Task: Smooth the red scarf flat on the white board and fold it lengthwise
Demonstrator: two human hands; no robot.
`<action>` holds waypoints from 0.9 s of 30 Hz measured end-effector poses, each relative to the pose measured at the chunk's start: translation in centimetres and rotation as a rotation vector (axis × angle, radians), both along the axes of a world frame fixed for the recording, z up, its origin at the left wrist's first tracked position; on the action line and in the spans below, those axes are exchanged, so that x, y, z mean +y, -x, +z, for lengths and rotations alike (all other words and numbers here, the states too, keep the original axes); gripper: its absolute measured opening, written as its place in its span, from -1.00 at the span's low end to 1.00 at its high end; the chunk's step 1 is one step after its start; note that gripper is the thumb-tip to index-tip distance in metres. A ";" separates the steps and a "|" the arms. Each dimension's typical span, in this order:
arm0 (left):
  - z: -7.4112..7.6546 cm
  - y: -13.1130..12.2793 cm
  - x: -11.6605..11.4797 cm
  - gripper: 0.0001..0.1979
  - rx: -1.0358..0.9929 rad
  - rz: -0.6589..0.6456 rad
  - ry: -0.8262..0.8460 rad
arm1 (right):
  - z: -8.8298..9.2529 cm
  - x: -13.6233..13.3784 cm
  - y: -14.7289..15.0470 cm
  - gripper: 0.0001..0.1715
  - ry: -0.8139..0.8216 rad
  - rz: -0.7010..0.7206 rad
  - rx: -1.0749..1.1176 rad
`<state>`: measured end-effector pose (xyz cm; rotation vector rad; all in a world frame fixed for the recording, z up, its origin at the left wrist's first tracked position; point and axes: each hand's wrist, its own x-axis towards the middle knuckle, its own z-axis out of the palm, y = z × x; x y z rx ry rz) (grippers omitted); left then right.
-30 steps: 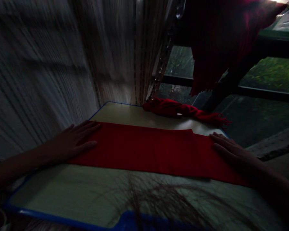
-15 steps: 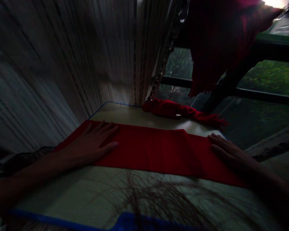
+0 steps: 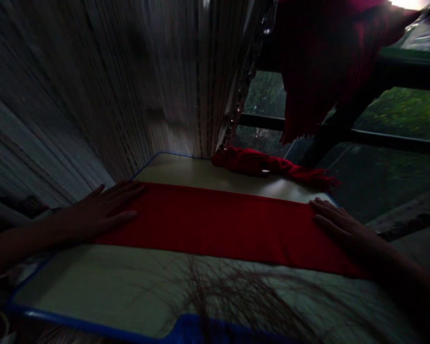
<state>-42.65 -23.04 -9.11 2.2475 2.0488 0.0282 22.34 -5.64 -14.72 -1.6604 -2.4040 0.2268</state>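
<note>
A long red cloth (image 3: 215,222), likely a folded scarf, lies flat across a pale table with a blue edge (image 3: 93,282). My left hand (image 3: 111,208) rests flat on the cloth's left end, fingers stretched out. At the right end, my right hand (image 3: 338,222) lies on the cloth with its fingers extended and close together. Neither hand grips anything. The cloth is mostly smooth, with a faint crease towards its right part. Its far right end is partly hidden under my right hand and forearm.
A bunched red scarf with fringe (image 3: 272,167) lies along the table's far edge. Red fringed cloth (image 3: 315,81) hangs above it before a window. A striped curtain (image 3: 175,95) borders the table's far left side. Strands of hair (image 3: 229,296) cross the near view.
My left hand has slid left along the cloth to its end. The folds in the cloth's middle and right have flattened out. My right hand has stayed in place.
</note>
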 end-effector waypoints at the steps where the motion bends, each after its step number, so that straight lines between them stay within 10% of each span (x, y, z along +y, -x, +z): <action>1: 0.1 0.2 -0.1 -0.27 -0.006 -0.005 -0.001 | -0.1 0.1 -0.1 -0.16 0.006 0.002 0.000; 13: 0.7 -10.5 3.2 -0.24 0.007 -0.082 -0.035 | 0.4 -0.4 0.5 -0.15 -0.011 -0.006 -0.005; 27: -0.6 -7.0 3.7 -0.22 0.000 -0.038 -0.049 | 0.8 0.7 0.8 -0.16 -0.007 0.042 -0.095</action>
